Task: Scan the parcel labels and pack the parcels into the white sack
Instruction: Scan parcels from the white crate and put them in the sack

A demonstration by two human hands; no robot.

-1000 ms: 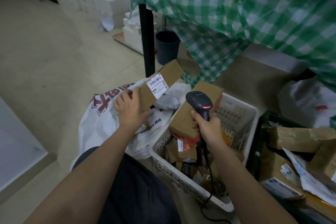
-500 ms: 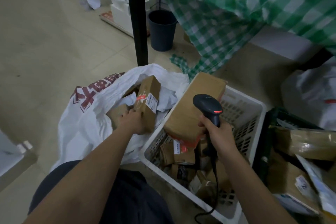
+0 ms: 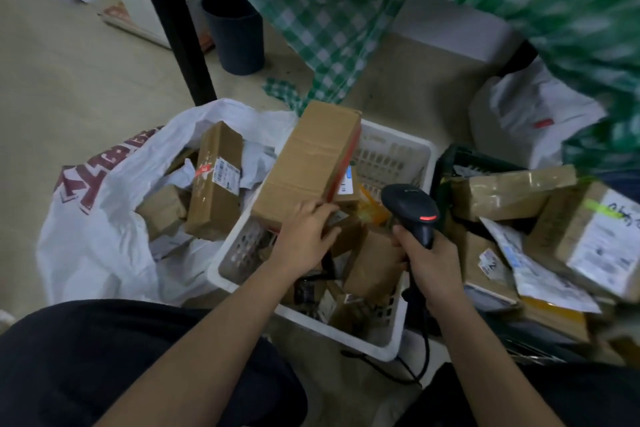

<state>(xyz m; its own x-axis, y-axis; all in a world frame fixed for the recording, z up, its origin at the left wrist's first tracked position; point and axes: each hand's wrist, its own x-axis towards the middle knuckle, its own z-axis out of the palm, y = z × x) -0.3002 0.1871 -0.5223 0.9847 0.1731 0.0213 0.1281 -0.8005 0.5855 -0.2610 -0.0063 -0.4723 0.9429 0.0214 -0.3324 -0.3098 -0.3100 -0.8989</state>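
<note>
Long brown cardboard parcel with a white label (image 3: 216, 184): lying in the open white plastic sack with red lettering (image 3: 100, 236), left of the white slotted plastic basket (image 3: 398, 156). Left hand (image 3: 304, 236): over the basket, fingers loosely spread on parcels there. Right hand (image 3: 427, 260): fingers wrapped round the black handheld barcode scanner (image 3: 410, 210).

The white sack (image 3: 104, 246) mouth lies open from above; the white basket (image 3: 391, 152) is crowded by a large tilted carton (image 3: 308, 163) at its left.
</note>
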